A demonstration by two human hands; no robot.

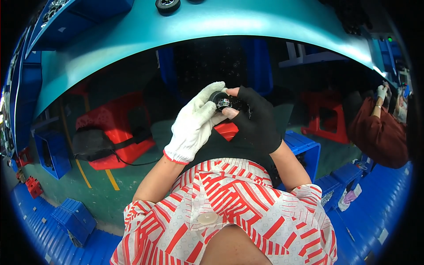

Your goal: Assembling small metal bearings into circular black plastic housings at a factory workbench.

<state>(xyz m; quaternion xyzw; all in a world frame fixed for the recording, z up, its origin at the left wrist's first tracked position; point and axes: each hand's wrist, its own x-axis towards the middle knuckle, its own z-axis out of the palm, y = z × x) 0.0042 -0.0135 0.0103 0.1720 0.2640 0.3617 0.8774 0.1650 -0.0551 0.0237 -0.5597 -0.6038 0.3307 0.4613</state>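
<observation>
A small black wheel with a shiny silver hub (224, 104) is held up in front of me, between my two hands. My left hand (197, 115), in a white knitted glove with a red cuff edge, has its fingers closed round the left side of the wheel. From the right, my right hand (260, 115), in a black glove with bare fingertips, pinches the wheel with thumb and forefinger. The rest of its fingers are hidden behind the glove. Part of the wheel is covered by my fingers.
Ahead curves a teal worktable (212, 24) with a black wheel (168, 5) on it. Red plastic stools (115, 123) stand left and right. Blue crates (304, 152) sit beside me. A co-worker in dark red (380, 132) sits at far right.
</observation>
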